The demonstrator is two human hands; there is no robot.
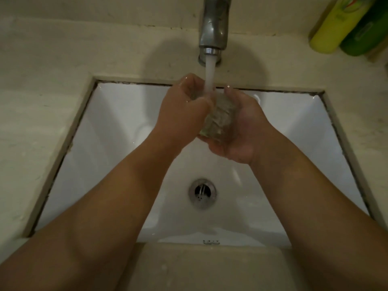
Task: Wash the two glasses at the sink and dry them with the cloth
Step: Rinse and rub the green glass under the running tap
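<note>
Rinsing seemed underway: both hands' grip held one glass (218,114) under the running tap (213,32), turning due next.

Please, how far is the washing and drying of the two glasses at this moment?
Nothing looks finished. In hand: one glass is under the running water from the tap, over the sink; the right hand cradles it and the left hand grips its rim end. Left: the second glass and all drying; neither that glass nor a cloth is in view.
</note>
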